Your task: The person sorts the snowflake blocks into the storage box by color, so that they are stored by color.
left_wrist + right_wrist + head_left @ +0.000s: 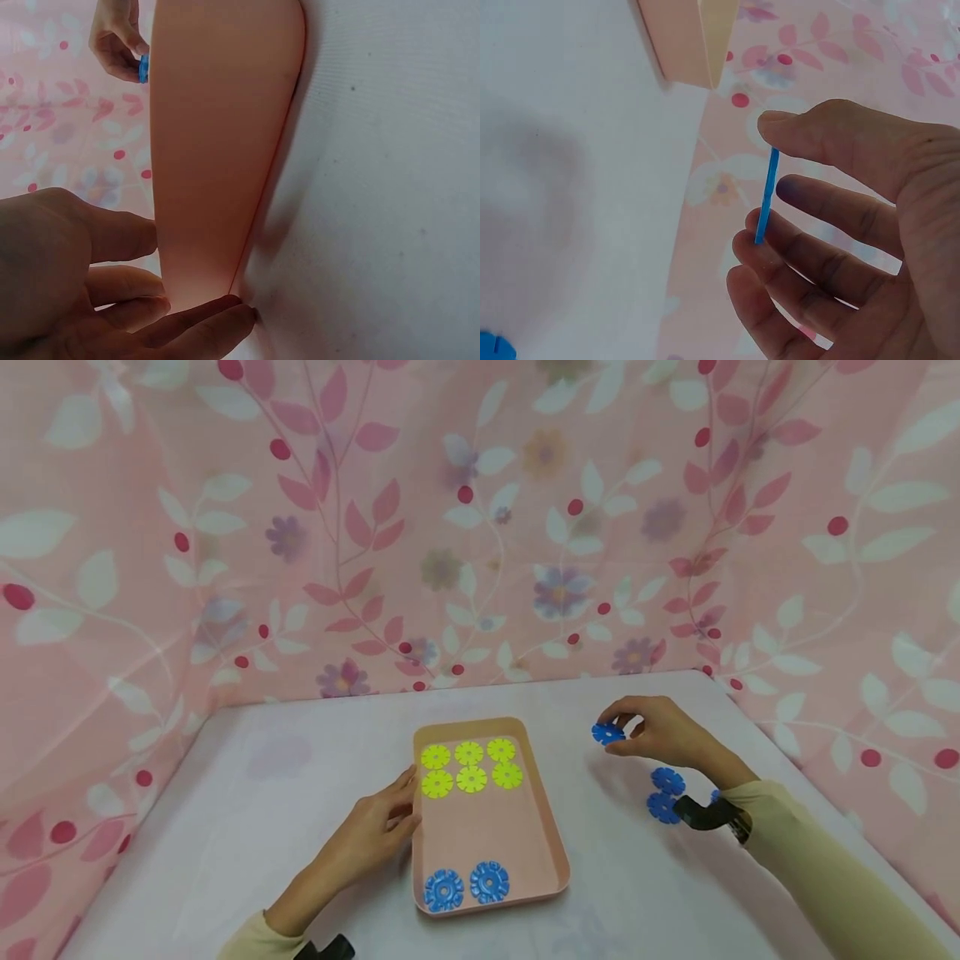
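Note:
My right hand pinches a blue notched disc between thumb and fingers, in the air to the right of the tray. In the right wrist view this disc shows edge-on. The pink tray lies on the table; several yellow-green notched discs stand in two rows at its far end. Two blue discs lie at its near end. My left hand rests against the tray's left side, and the left wrist view shows its fingers touching the outer wall.
More blue discs lie on the white table below my right wrist, one partly hidden by the black wrist camera. Pink floral cloth hangs behind the table and at its sides.

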The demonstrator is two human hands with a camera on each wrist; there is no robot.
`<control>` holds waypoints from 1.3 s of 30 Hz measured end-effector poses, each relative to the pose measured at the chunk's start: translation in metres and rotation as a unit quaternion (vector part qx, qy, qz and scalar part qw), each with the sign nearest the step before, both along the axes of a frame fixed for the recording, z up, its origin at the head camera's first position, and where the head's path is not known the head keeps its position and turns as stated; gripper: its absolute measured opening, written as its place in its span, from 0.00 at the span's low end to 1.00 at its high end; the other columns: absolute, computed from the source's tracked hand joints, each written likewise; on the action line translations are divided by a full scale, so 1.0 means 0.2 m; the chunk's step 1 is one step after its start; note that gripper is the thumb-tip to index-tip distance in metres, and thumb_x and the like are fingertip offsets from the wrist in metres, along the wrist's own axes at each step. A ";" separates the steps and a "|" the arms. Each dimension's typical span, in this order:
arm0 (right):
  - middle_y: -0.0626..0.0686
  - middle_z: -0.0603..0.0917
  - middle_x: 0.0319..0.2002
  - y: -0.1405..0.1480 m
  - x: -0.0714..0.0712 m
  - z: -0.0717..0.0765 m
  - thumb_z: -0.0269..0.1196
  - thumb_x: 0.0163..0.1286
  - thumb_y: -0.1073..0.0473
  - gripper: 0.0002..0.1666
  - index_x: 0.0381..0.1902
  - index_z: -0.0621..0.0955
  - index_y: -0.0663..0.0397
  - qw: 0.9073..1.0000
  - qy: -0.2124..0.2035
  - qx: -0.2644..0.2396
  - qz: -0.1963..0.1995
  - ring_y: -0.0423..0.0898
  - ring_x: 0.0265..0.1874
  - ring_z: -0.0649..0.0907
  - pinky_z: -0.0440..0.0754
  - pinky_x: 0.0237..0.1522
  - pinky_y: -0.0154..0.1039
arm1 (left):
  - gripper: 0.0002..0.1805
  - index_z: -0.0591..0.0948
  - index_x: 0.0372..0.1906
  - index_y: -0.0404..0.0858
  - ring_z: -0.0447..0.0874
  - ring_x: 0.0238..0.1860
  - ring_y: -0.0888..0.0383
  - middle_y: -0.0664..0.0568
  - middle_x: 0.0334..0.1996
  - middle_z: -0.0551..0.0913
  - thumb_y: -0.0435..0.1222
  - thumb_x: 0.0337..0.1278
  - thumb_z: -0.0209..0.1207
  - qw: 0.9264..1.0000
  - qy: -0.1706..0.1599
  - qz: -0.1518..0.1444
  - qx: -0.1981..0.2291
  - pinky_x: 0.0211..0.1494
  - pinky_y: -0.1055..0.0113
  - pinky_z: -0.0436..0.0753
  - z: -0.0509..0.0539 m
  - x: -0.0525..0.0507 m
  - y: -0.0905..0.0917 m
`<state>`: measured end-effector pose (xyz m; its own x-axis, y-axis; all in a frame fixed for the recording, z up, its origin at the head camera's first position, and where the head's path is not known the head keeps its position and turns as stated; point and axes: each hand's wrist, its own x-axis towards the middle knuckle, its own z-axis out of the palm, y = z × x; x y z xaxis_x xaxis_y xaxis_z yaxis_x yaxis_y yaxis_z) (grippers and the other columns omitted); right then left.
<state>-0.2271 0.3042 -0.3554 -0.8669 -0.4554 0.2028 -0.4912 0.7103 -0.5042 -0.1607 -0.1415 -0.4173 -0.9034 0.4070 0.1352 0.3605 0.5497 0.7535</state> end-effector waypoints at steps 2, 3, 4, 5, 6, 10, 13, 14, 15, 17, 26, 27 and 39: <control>0.46 0.86 0.42 -0.01 0.01 0.00 0.80 0.60 0.60 0.21 0.50 0.88 0.54 1.000 0.003 0.002 0.003 0.47 0.43 0.83 0.89 0.45 0.50 | 0.31 0.73 0.73 0.30 0.83 0.60 0.42 0.37 0.78 0.60 0.25 0.67 0.64 1.000 -0.001 -0.002 0.001 0.57 0.53 0.84 0.00 0.00 0.00; 0.46 0.86 0.42 -0.01 0.01 0.00 0.80 0.59 0.60 0.21 0.50 0.88 0.54 1.000 0.006 0.002 0.005 0.47 0.43 0.83 0.89 0.45 0.50 | 0.31 0.73 0.73 0.30 0.83 0.60 0.42 0.36 0.78 0.60 0.25 0.67 0.64 1.000 0.000 -0.003 0.001 0.57 0.53 0.84 0.00 0.00 0.00; 0.46 0.86 0.42 -0.02 0.01 0.00 0.80 0.59 0.60 0.21 0.50 0.88 0.54 1.000 0.008 0.001 0.006 0.47 0.43 0.83 0.88 0.44 0.51 | 0.30 0.73 0.73 0.30 0.84 0.59 0.42 0.36 0.78 0.60 0.24 0.67 0.64 1.000 0.001 -0.003 0.001 0.56 0.53 0.84 -0.01 0.00 0.00; 0.45 0.86 0.42 -0.02 0.01 0.01 0.80 0.59 0.61 0.21 0.50 0.88 0.54 1.000 0.010 0.000 0.008 0.47 0.43 0.83 0.88 0.44 0.51 | 0.30 0.73 0.73 0.30 0.84 0.59 0.43 0.36 0.78 0.60 0.25 0.67 0.64 1.000 0.001 -0.001 -0.001 0.56 0.53 0.84 0.00 0.00 0.00; 0.45 0.86 0.42 -0.03 0.01 0.01 0.80 0.59 0.61 0.21 0.50 0.88 0.54 1.000 0.011 -0.001 0.010 0.47 0.43 0.83 0.88 0.44 0.52 | 0.31 0.73 0.73 0.30 0.84 0.59 0.43 0.36 0.78 0.60 0.25 0.67 0.65 1.000 0.002 0.001 -0.002 0.56 0.53 0.84 0.00 0.00 0.00; 0.45 0.86 0.42 -0.05 0.02 0.02 0.80 0.59 0.60 0.21 0.50 0.88 0.54 1.000 0.009 -0.004 0.017 0.48 0.43 0.83 0.88 0.44 0.53 | 0.31 0.74 0.73 0.31 0.84 0.59 0.43 0.37 0.78 0.60 0.25 0.66 0.65 1.000 -0.002 0.006 -0.007 0.56 0.53 0.84 0.00 0.00 0.00; 0.45 0.86 0.42 -0.06 0.03 0.02 0.80 0.59 0.60 0.21 0.50 0.88 0.54 1.000 0.005 -0.003 0.021 0.48 0.44 0.83 0.88 0.45 0.52 | 0.31 0.73 0.73 0.31 0.84 0.59 0.43 0.38 0.78 0.60 0.26 0.67 0.66 1.000 -0.004 0.007 -0.010 0.56 0.54 0.84 0.00 0.00 -0.01; 0.45 0.86 0.42 -0.06 0.03 0.02 0.80 0.59 0.60 0.21 0.50 0.88 0.54 1.000 0.005 -0.003 0.022 0.48 0.43 0.83 0.88 0.45 0.52 | 0.32 0.72 0.74 0.32 0.84 0.60 0.43 0.38 0.78 0.60 0.26 0.67 0.66 1.000 -0.004 0.007 -0.010 0.56 0.54 0.84 0.00 0.00 -0.01; 0.45 0.86 0.42 -0.06 0.03 0.02 0.80 0.59 0.60 0.21 0.50 0.88 0.54 1.000 0.006 -0.003 0.023 0.48 0.43 0.83 0.88 0.44 0.51 | 0.32 0.72 0.74 0.32 0.83 0.60 0.43 0.39 0.78 0.60 0.26 0.67 0.66 1.000 -0.004 0.006 -0.010 0.56 0.53 0.84 0.00 0.00 -0.01; 0.45 0.86 0.42 -0.06 0.04 0.03 0.80 0.59 0.60 0.21 0.50 0.88 0.54 1.000 0.006 -0.004 0.025 0.48 0.43 0.83 0.88 0.44 0.51 | 0.33 0.71 0.75 0.32 0.83 0.60 0.42 0.39 0.79 0.60 0.27 0.67 0.66 1.000 -0.003 0.004 -0.012 0.56 0.53 0.84 0.00 -0.01 -0.01; 0.45 0.86 0.41 -0.10 0.05 0.05 0.80 0.59 0.59 0.22 0.51 0.88 0.54 0.999 0.010 -0.006 0.042 0.47 0.43 0.83 0.88 0.44 0.50 | 0.34 0.69 0.75 0.31 0.83 0.60 0.43 0.40 0.79 0.60 0.27 0.67 0.66 1.000 -0.002 0.007 -0.017 0.57 0.53 0.83 -0.01 -0.01 -0.01; 0.44 0.86 0.41 -0.10 0.05 0.05 0.80 0.59 0.59 0.22 0.51 0.88 0.54 0.999 0.011 -0.005 0.043 0.46 0.43 0.83 0.88 0.44 0.50 | 0.34 0.69 0.75 0.31 0.84 0.60 0.43 0.40 0.79 0.60 0.27 0.67 0.66 1.000 -0.001 0.007 -0.017 0.57 0.53 0.83 -0.01 -0.01 -0.01; 0.43 0.86 0.41 -0.16 0.08 0.07 0.80 0.59 0.58 0.22 0.51 0.88 0.53 0.999 0.007 0.002 0.050 0.46 0.43 0.83 0.88 0.43 0.48 | 0.34 0.68 0.75 0.28 0.84 0.59 0.42 0.38 0.79 0.59 0.28 0.68 0.65 1.000 -0.007 -0.018 -0.006 0.57 0.53 0.84 0.01 0.00 -0.03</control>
<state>-0.2103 0.2729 -0.3419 -0.8141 -0.5406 0.2123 -0.5666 0.6588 -0.4949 -0.1608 -0.1468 -0.4145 -0.8896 0.4414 0.1174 0.3696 0.5447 0.7528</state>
